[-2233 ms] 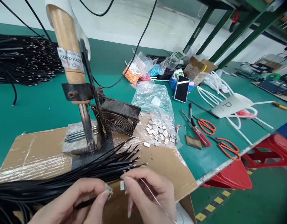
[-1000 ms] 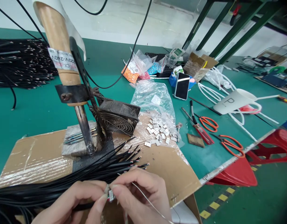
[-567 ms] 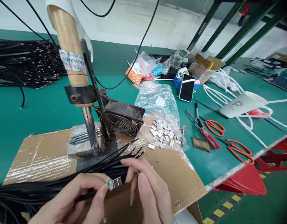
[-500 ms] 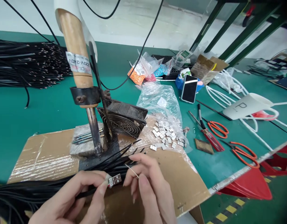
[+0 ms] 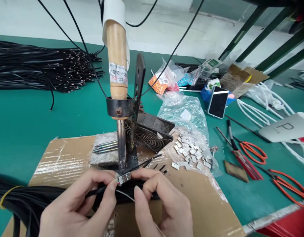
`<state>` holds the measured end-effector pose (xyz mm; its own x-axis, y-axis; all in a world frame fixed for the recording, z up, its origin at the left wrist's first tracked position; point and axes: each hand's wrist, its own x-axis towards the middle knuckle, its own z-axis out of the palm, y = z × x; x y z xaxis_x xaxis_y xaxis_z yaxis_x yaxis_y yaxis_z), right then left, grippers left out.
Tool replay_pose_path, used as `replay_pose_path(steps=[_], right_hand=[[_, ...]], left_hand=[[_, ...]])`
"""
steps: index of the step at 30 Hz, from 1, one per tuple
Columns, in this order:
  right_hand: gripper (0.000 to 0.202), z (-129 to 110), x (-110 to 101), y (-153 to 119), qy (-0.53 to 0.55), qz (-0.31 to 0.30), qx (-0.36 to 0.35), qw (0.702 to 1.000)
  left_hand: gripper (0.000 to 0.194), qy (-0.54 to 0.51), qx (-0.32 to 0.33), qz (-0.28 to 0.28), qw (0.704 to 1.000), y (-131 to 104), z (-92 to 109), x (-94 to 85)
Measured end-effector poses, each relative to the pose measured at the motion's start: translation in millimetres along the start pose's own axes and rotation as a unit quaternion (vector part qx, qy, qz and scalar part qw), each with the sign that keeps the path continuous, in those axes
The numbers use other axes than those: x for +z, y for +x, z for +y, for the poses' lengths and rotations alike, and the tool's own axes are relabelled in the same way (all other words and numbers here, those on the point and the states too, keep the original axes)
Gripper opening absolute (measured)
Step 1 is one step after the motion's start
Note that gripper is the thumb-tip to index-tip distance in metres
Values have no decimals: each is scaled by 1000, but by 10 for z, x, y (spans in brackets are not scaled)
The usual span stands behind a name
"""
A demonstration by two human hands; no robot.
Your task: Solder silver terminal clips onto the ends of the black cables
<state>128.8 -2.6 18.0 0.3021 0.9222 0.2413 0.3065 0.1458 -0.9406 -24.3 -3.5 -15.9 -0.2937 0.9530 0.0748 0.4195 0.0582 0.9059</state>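
Note:
At the lower centre, my left hand pinches a small metal USB connector at its rear, where a black cable joins it. My right hand is closed around a thin pale wire, with its index fingertip by the connector's far end. Just behind both hands, a soldering iron with a wooden handle points down in a black stand. Its tip is close above the connector. Black cables run beneath my hands.
Cardboard lies under the work. Loose connectors sit on a plastic bag behind a small fan. To the right are a phone, scissors and a screwdriver. More black cables lie back left.
The view has shifted left, so the bench items appear further right. My right hand has come closer to the connector, and the connector is now near the iron's tip.

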Motion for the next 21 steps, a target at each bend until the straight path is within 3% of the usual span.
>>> replay_pose_path(steps=[6,12,21], right_hand=[[21,49,34,22,-18,19,-40,999],[24,20,-16,56,-3,6,-36,999],[23,8,8,71,10,16,-25,999]], left_hand=[[7,-13,-6,10,1000,37,52,58],[6,-23,12,17,1000,61,156,77],[7,1,-2,29,1000,36,112,61]])
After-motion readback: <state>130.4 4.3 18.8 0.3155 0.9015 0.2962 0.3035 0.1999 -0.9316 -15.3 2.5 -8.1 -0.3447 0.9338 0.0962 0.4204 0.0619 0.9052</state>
